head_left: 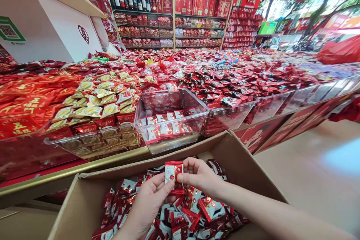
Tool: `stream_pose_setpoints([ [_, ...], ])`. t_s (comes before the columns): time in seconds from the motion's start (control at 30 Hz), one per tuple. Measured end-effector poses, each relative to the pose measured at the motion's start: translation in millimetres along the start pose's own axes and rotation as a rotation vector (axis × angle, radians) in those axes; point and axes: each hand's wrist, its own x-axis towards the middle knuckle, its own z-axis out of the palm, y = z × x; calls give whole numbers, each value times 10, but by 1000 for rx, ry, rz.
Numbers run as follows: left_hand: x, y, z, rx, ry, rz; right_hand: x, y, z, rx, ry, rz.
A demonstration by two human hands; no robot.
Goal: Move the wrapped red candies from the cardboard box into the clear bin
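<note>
Both my hands grip small red-and-white candy packets (pixel 170 172) held upright above an open cardboard box (pixel 109 182). My left hand (pixel 153 195) pinches the left side, thumb in front. On the right side, my right hand (pixel 201 176) has its thumb pressed against the front and its fingers behind. Whether one packet or a small stack is held, I cannot tell. Loose packets of the same kind (pixel 212 208) fill the box below. Just beyond the box stands a clear plastic bin (pixel 168 140) with several such packets lined up in rows inside.
Durian-printed packets (pixel 92 110) fill the bin on the left, with red bags (pixel 28 101) farther left. Dark red sweets (pixel 225 86) heap up on the right. A gold rail (pixel 118 163) edges the counter. Shelves with bottles (pixel 131 0) stand behind.
</note>
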Motion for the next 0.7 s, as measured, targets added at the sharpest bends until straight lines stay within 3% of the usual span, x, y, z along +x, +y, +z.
stream_pose_setpoints([
  [0.27,16,-31,-4,-3,7,-14,15,66,4,-80,-22,-34],
  [0.37,21,-35,-4,-4,35,-22,-13,73,10,-172,62,-129],
  [0.47,18,-22,0,28,68,-38,-90,18,15,-516,168,-292],
  [0.6,5,-9,21,8,52,-52,-172,-75,18,-1014,-12,-574],
  [0.7,-18,16,35,13,36,-85,-167,-71,14,-1306,-80,-667],
])
